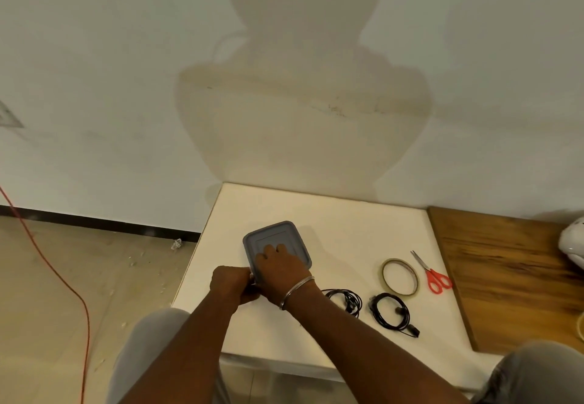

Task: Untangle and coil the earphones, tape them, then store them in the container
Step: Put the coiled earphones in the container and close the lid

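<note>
A grey container (271, 233) with its lid on sits on the white table (347, 226), left of centre. My right hand (281, 269) lies on top of the lid, fingers laid flat across it. My left hand (232, 283) has its fingers curled at the container's near-left corner, gripping the edge there. Two black earphones lie to the right of my right wrist: one loose bundle (344, 301) and one rounder coil (392, 312). Beyond the coil lie a roll of clear tape (399, 277) and red-handled scissors (433, 274).
A wooden tabletop (505, 277) adjoins the white table on the right, with a white object (573, 242) at the frame's edge. A red cable (47, 261) runs across the floor on the left. The wall stands right behind the table. My knees are below the table's near edge.
</note>
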